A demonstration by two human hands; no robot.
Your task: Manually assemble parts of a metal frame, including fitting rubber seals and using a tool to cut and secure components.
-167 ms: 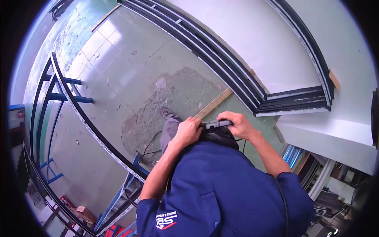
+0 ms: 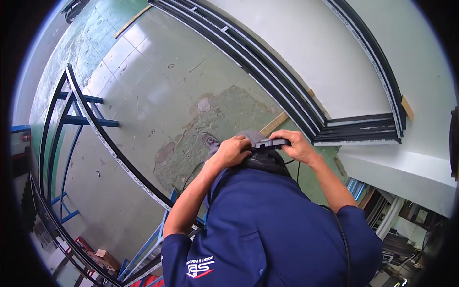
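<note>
2 hands, left hand and right hand, both closed around opposite ends of black bar.

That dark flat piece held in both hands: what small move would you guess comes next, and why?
Probably a small adjustment of grip before doing anything else. The left hand and the right hand each pinch an end of the dark flat piece, holding it level in the air above the green floor, touching nothing else. What it is for cannot be told.
</note>
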